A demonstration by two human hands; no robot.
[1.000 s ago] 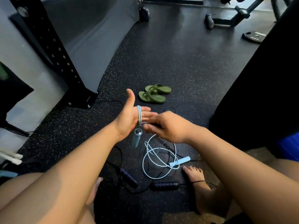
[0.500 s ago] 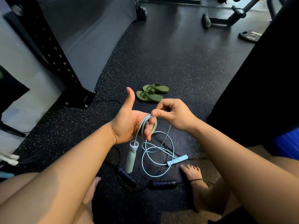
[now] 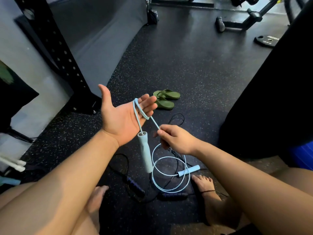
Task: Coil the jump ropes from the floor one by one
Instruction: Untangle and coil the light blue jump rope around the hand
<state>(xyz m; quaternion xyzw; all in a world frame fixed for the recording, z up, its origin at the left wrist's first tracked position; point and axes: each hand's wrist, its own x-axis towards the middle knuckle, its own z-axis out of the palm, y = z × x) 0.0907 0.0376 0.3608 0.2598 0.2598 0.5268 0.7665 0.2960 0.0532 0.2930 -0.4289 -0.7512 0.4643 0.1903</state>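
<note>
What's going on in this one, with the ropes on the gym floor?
A person sitting on the floor is coiling a blue rope. It loops round the straight fingers of the left hand, with one handle hanging below the palm. The right hand pinches the rope just past that loop. Most of the rope and its other handle lie on the floor, along with a black rope not yet picked up.

Left hand [image 3: 121, 121] palm-up, right hand [image 3: 177, 141] in pinch.
</note>
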